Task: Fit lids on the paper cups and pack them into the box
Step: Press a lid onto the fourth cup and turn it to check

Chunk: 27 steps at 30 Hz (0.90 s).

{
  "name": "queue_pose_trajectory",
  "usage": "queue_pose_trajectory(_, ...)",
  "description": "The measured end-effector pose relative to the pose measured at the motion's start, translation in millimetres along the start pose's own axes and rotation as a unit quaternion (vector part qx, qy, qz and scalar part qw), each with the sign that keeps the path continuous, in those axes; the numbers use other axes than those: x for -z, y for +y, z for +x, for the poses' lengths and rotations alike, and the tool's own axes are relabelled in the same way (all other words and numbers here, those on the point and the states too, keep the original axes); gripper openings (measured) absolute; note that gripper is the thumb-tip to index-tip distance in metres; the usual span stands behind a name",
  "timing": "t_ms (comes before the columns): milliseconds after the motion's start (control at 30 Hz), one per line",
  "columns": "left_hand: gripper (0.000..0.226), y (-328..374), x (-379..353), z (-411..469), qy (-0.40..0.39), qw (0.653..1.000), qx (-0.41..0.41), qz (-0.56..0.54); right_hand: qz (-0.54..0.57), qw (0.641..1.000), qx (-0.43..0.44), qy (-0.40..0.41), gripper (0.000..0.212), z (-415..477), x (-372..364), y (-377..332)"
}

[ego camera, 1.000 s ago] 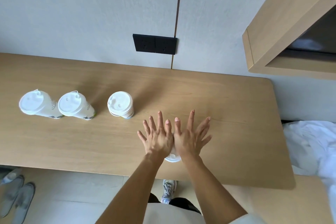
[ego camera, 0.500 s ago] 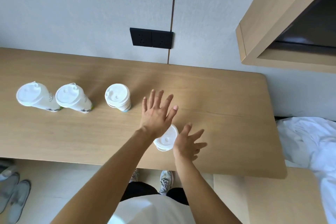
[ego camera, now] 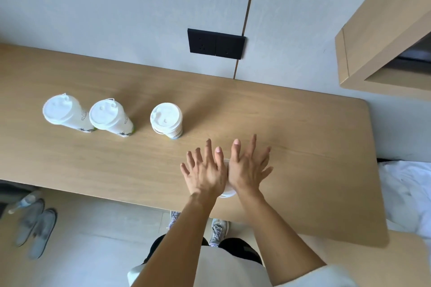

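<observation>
Left hand: the left hand (ego camera: 205, 175) is lying flat, palm down, just below the middle of the frame; its fingers (ego camera: 208, 149) are stretching straight and fanned apart, gripping nothing, and its palm is pressing on a white lid (ego camera: 225, 194)
Right hand: the right hand (ego camera: 247, 170) is lying flat beside it, the two hands touching along their inner edges; its fingers (ego camera: 235, 149) are spreading wide and straight and curling round nothing; the palm is pressing on the same lid
Lid and cup under the palms: only a thin white curved edge is showing between the wrists and a sliver between the thumbs; the cup beneath is hiding, so I cannot tell its shape; it is sitting near the lower edge of the table (ego camera: 303, 147), under the palms rather than the fingertips
Other cups: three lidded paper cups are standing to the left of centre, well apart from the hands; the far-left cup (ego camera: 66, 114) and the second cup (ego camera: 108, 116) are almost touching; the third cup (ego camera: 166, 120) is standing alone, nearest the left fingers; the lids are round, matt white plastic with raised sip tabs; the walls are white paper with green print at the base
Table: smooth, pale wood grain, rounded corner at the right
Surroundings: a black double socket (ego camera: 215, 43) is sitting on the grey wall above; grey slippers (ego camera: 35, 228) are lying on the floor at lower left; white bedding (ego camera: 405, 193) is showing at the right edge
</observation>
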<state>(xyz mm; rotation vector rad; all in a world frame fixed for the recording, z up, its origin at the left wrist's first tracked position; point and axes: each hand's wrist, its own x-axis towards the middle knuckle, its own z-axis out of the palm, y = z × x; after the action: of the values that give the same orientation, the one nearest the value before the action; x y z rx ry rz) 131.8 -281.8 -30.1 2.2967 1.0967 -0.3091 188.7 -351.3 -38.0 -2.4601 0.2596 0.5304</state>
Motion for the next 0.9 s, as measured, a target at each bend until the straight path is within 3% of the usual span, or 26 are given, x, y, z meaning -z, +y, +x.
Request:
queue_pose_trajectory(200, 0.064, -1, 4, 5, -0.024, 0.997, -0.053, 0.041, 0.015, 1.000, -0.021, 0.017, 0.073, -2, -2, -1)
queue_pose_trajectory(333, 0.069, 0, 14, 22, -0.023, 0.982, -0.172, 0.079, 0.110, 0.984, -0.141, 0.021, 0.072, -17, -7, 5)
queue_pose_trajectory(467, 0.076, 8, 29, 45, 0.001, 0.914, -0.353, 0.201, 0.194, 0.942, -0.273, -0.006, 0.069, -43, -14, 10)
queue_pose_trajectory(567, 0.072, 12, 31, 53, 0.059, 0.847, -0.479, 0.223, 0.209, 0.937, -0.279, -0.008, 0.068, -53, -14, 7)
queue_pose_trajectory(633, 0.070, 9, 30, 53, 0.108, 0.829, -0.513, 0.194, 0.211, 0.940, -0.267, -0.006, 0.070, -53, -8, 9)
queue_pose_trajectory(667, 0.069, 6, 30, 51, 0.133, 0.832, -0.510, 0.175, 0.207, 0.945, -0.254, -0.003, 0.071, -51, -5, 10)
queue_pose_trajectory(733, 0.066, 4, 31, 38, 0.171, 0.871, -0.445, 0.116, 0.188, 0.962, -0.200, 0.011, 0.071, -45, 3, 9)
queue_pose_trajectory(833, 0.073, -1, 30, 14, 0.153, 0.967, -0.202, -0.018, 0.136, 0.987, -0.083, 0.029, 0.071, -29, 13, -1)
queue_pose_trajectory(900, 0.074, -5, 24, 5, 0.107, 0.989, -0.070, -0.077, 0.092, 0.995, -0.009, 0.026, 0.071, -18, 14, -10)
